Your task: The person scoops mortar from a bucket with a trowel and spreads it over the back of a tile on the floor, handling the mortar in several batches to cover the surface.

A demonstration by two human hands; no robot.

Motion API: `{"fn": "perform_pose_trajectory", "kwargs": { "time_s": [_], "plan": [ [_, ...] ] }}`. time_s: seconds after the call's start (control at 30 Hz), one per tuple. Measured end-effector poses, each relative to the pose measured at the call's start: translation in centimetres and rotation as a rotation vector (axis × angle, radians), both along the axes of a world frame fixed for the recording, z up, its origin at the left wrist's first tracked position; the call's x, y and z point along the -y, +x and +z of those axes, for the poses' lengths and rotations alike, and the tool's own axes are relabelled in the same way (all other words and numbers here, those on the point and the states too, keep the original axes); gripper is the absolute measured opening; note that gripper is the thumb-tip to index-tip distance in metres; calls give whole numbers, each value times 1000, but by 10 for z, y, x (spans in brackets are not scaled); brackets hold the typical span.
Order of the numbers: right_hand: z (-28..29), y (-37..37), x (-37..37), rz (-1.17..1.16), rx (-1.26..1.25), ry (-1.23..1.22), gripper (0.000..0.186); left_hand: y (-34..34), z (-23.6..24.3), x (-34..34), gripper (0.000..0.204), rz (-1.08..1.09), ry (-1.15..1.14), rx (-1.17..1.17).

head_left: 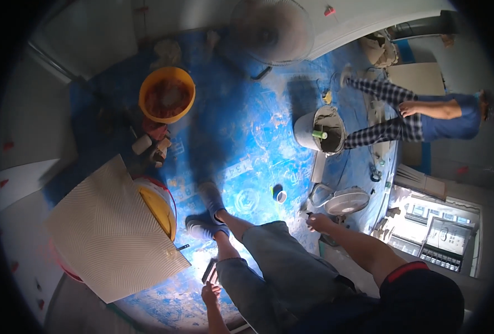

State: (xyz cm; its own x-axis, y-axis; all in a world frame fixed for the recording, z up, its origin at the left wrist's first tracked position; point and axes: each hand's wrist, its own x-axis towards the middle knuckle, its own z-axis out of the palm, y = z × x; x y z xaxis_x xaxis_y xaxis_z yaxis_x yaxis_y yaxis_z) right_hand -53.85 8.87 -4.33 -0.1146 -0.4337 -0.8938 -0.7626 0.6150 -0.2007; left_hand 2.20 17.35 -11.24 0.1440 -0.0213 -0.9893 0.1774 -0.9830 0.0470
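My left hand (pixel 211 293), low in the head view, is closed around a flat-bladed trowel (pixel 208 271) beside my leg. To its left lies a large tile (pixel 113 234) with combed, ridged adhesive across its upper face. The tile rests tilted over a yellow-and-red bucket (pixel 161 209), which it partly covers. My right hand (pixel 316 222) is out to the right with its fingers closed; a small dark end shows at them, too small to name. It is nearest to a floor fan (pixel 347 201).
An orange tub (pixel 167 94) stands far left. A co-worker (pixel 425 114) stands at right beside a white bucket of grey mortar (pixel 331 131). A paint-splashed blue sheet (pixel 247 145) covers the floor. A large fan (pixel 272 32) stands at the back, and a roll of tape (pixel 280 195) lies nearer.
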Motion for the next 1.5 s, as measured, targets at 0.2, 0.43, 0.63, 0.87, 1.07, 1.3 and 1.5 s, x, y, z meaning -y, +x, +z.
{"fn": "perform_pose_trajectory", "kwargs": {
  "time_s": [0.2, 0.43, 0.63, 0.87, 1.07, 1.3, 1.5],
  "plan": [
    [6, -73, -38, 524, -145, 136, 10, -30, 47, -71, 28, -121, 165, -18],
    [-74, -266, -70, 148, -304, -2, 18, -109, 48, -100, 21, -1234, -354, 59],
    [-172, -415, -4, -1148, -263, -57, 26, -275, -5, -50, 21, -1021, -40, 141],
    [-241, -522, 19, -1449, -12, -56, 62, -271, 52, -110, 22, -1053, 122, 245],
    [-225, -529, 88, -1651, 231, -114, 51, -258, 140, -219, 23, -1066, 47, 265],
    [-174, -553, 108, -1648, 107, -323, 49, -311, 138, -216, 32, -1044, 305, 314],
    [-120, -486, 189, -1305, 349, -464, 27, -317, 126, -241, 30, -574, 51, 213]
  ]
}}
